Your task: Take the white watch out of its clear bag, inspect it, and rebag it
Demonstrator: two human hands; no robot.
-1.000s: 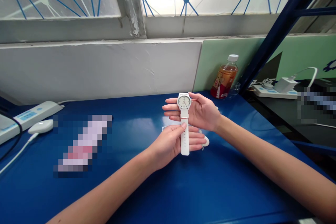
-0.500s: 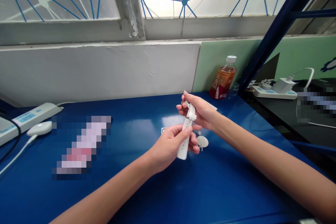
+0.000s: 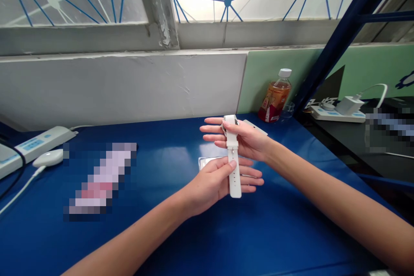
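A white wristwatch (image 3: pixel 235 181) with a long holed strap and a small buckle is stretched between my two hands above the blue table. My left hand (image 3: pixel 208 185) pins the lower strap under its thumb, its other fingers extended flat beneath. Higher up, the thumb of my right hand (image 3: pixel 252 140) presses the watch's upper part against the palm, with the fingers pointing left. The watch face is mostly hidden. A clear-edged package (image 3: pixel 203 162) lies partly covered behind my left hand. Behind my right wrist, a flat pale item (image 3: pixel 255 127) shows.
An amber drink bottle (image 3: pixel 274 101) with a white cap stands against the green panel, beside a clear cup (image 3: pixel 287 110). At left are a power strip (image 3: pixel 39 143), a white corded device (image 3: pixel 48 158) and a pixelated object (image 3: pixel 103 181). A blue post (image 3: pixel 343 30) slants at right.
The fingers of both hands have uncurled and spread beneath the watch. The strap has swung more upright, its lower end shifting right. A white oval piece seen earlier is now hidden behind my left hand.
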